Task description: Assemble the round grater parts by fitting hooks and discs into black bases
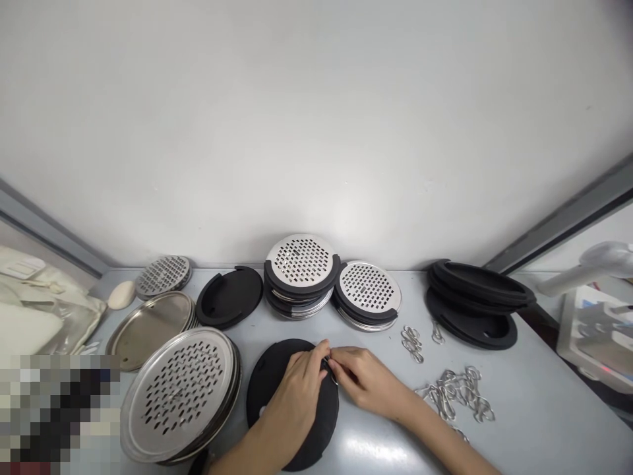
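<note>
A round black disc (324,422) lies on the table in front of me. My left hand (301,386) rests over it, with fingers and thumb closed at its upper right edge. At that same spot my right hand (360,375) pinches a small silver wire clip (333,375), partly hidden by the fingers. The fingertips of both hands nearly meet there. Whether the clip passes through the disc is hidden. To the right lies a loose pile of similar wire clips (457,390), with a smaller group of clips (412,344) above it.
Stacked perforated metal grater discs (182,389) stand at the left, by plain metal plates (155,323). Along the wall are a black holder (230,297), grater stacks with black rims (301,264) (370,287), and black holders (475,290) at right. A white oval object (121,295) lies far left.
</note>
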`<state>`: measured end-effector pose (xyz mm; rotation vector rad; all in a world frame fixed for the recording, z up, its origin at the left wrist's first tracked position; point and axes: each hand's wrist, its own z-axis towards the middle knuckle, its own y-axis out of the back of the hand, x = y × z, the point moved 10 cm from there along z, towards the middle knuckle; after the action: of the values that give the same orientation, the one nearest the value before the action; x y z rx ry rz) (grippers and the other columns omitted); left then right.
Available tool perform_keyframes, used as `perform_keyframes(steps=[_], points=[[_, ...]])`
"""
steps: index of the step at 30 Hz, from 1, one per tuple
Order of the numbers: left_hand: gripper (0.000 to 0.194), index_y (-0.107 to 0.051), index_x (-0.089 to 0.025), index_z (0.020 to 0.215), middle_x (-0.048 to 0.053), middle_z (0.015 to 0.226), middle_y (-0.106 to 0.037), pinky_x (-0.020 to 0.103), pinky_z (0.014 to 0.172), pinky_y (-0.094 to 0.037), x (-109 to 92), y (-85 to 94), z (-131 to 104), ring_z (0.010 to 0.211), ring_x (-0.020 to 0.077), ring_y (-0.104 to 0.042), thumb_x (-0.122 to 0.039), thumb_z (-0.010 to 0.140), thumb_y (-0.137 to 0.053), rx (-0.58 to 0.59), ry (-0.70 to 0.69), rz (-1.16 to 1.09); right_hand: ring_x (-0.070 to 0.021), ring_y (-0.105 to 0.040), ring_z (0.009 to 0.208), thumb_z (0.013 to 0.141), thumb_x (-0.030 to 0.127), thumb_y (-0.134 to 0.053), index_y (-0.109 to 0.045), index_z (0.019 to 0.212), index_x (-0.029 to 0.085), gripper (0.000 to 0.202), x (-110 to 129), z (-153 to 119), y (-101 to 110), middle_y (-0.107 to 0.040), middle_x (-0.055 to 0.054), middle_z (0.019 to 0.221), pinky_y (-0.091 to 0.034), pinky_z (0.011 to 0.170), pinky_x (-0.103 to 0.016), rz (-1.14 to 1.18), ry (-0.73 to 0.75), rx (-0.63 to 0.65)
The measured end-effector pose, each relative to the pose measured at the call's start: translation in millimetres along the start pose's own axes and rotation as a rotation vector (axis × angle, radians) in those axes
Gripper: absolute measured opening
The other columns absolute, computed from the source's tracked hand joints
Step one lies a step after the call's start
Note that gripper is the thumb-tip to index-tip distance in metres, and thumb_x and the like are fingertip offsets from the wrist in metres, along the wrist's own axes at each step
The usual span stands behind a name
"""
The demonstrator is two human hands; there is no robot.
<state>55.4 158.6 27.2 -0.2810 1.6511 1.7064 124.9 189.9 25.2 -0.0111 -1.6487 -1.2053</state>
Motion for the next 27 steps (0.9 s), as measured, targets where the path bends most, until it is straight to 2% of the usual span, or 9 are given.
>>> perform_keyframes(steps=[16, 27], points=[[0.044, -0.031, -0.028, 0.133, 0.003, 0.118, -0.058, 0.037, 0.095, -0.048, 3.3, 2.3, 1.9, 0.11, 0.0177, -0.054, -0.009, 0.094, -0.039, -0.003, 0.023, -0.081, -0.0128, -0.05, 0.064, 0.096, 0.021, -0.032, -0.046, 0.08, 0.019, 0.021, -2.0, 0.9, -1.1, -0.056, -0.001, 0.074, -0.038, 0.065, -0.025, -0.006, -0.001, 0.001], [0.048, -0.029, -0.025, 0.136, 0.005, 0.116, -0.057, 0.039, 0.094, -0.048, 4.3, -6.3, -2.4, 0.109, 0.0199, -0.054, -0.006, 0.094, -0.038, -0.007, -0.016, 0.0, -0.0128, -0.05, 0.063, 0.096, 0.021, -0.031, -0.046, 0.08, 0.019, 0.021, -1.6, 1.5, -1.9, -0.056, -0.002, 0.074, -0.039, 0.064, -0.025, -0.035, 0.006, 0.006]])
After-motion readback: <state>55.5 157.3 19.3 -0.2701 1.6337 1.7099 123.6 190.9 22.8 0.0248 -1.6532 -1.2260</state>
